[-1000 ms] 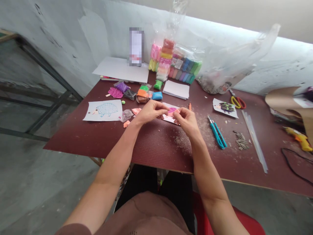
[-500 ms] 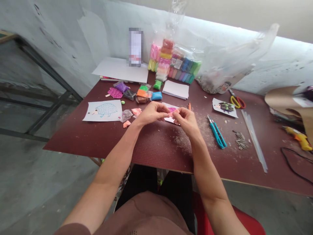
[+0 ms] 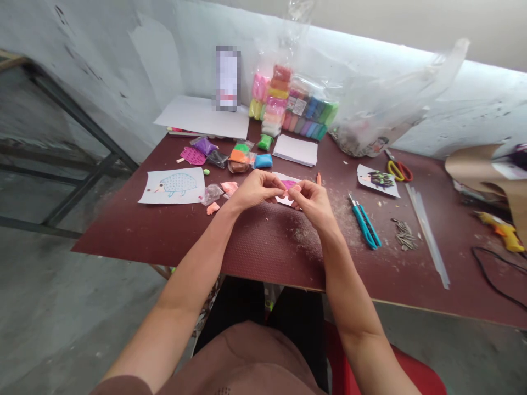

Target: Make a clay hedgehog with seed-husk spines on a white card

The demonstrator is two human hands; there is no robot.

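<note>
My left hand (image 3: 257,189) and my right hand (image 3: 310,204) meet at the fingertips above a small white paper card (image 3: 280,201) on the maroon table (image 3: 263,241). Both hands pinch a small piece of pale pink clay (image 3: 293,188). Magenta clay (image 3: 289,184) lies on the card, partly hidden by my fingers. A small orange clay stick (image 3: 318,178) stands just beyond my right hand. Loose peach clay bits (image 3: 229,188) lie to the left of my left hand.
Nearby lie a dotted hedgehog drawing (image 3: 172,186), clay packets (image 3: 247,158), a blue utility knife (image 3: 365,227), sunflower seeds (image 3: 405,235), a hedgehog picture (image 3: 379,180), scissors (image 3: 399,171), a yellow glue gun (image 3: 501,232), and a large bagged clay set (image 3: 292,99) by the wall.
My hands have drawn slightly closer together over the card, and my fingertips stay on the pink clay. The view has shifted a little.
</note>
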